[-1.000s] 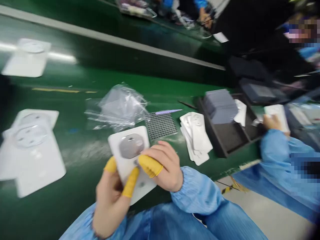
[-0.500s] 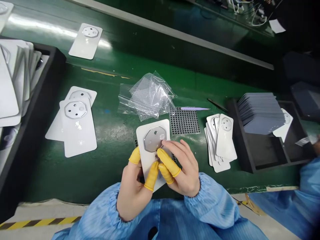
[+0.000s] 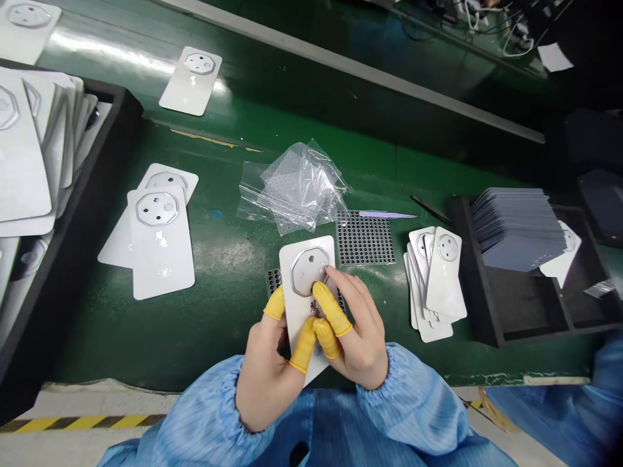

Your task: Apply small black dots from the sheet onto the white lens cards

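Note:
My left hand point(image 3: 272, 366) grips a white card point(image 3: 305, 310) with an octagonal metal plate point(image 3: 310, 269) near its top, holding it just above the green bench by thumb and forefinger in yellow finger cots. My right hand point(image 3: 351, 327) rests on the same card, its fingers curled, with one bare fingertip pressing on the metal plate. A perforated black sheet point(image 3: 365, 237) lies just behind the card. A second small perforated piece point(image 3: 274, 279) peeks out to the card's left.
Crumpled clear plastic bags point(image 3: 296, 185) lie behind. Two finished cards point(image 3: 158, 237) sit at left, one more card point(image 3: 191, 79) farther back. A black tray point(image 3: 104, 139) of cards is far left, a card stack point(image 3: 435, 282) and a black tray point(image 3: 530, 311) of grey sheets at right. Another person's blue sleeve point(image 3: 588, 402) is lower right.
The view swung left and steadied. My right fingertip moved up onto the metal plate; the left hand keeps its grip on the card.

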### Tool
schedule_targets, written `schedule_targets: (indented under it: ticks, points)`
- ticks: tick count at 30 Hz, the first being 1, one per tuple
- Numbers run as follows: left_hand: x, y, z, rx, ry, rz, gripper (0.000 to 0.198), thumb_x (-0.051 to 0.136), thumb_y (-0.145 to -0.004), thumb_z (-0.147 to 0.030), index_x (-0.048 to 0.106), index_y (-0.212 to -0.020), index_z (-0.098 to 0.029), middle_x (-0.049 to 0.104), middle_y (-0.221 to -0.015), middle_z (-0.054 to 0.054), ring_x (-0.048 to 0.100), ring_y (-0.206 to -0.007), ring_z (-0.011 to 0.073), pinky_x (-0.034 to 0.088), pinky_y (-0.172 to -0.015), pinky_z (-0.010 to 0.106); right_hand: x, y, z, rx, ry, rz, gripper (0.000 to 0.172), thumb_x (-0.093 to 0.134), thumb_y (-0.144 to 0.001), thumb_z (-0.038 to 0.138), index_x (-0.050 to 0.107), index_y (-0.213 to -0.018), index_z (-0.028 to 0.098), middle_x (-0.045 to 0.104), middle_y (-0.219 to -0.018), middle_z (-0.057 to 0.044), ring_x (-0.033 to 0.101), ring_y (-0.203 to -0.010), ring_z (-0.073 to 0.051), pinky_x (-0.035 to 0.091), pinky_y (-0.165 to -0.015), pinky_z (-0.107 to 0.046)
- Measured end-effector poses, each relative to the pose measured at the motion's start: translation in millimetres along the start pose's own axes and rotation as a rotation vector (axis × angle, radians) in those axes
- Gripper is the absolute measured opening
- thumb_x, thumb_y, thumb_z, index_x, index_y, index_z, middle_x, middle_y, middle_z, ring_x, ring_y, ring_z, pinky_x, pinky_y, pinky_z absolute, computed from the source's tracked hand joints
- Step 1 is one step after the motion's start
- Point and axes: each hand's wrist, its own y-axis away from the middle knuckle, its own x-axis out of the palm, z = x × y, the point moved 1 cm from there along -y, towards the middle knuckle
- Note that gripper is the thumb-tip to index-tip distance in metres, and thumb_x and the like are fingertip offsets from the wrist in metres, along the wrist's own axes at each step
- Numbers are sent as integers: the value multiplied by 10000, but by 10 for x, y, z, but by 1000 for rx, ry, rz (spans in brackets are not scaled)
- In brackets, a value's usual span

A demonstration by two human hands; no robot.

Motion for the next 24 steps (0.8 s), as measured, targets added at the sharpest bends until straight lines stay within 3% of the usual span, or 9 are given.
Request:
schedule_targets:
  ticks: [4, 10, 24]
  points:
    - [-16, 10, 29, 13, -21, -5, 614, 653, -849, -166, 427, -1414, -246, 725, -1129, 73, 726, -913, 210, 599, -722, 234, -4, -18, 8, 3, -69, 32, 389, 461, -924, 197, 522, -1266, 23, 494, -1321, -300, 479, -1276, -365, 519, -939, -557]
    - [7, -6, 33, -70, 91, 14, 597, 648, -865, -194, 425, -1417, -240, 726, -1131, 76, 723, -935, 208, 603, -778, 252, -58, -44, -31, 96, -245, 24, 433, 460, -927, 155, 476, -1355, 93, 506, -1347, -236, 494, -1271, -305, 502, -978, -547]
    - [34, 54, 5, -48, 135, 48, 617, 675, -829, -140, 458, -1393, -268, 715, -1160, 72, 718, -961, 225, 605, -786, 264, -138, -77, -76, 0, -107, 55, 377, 457, -912, 196, 558, -1260, 92, 488, -1367, -238, 498, -1219, -336, 523, -904, -562]
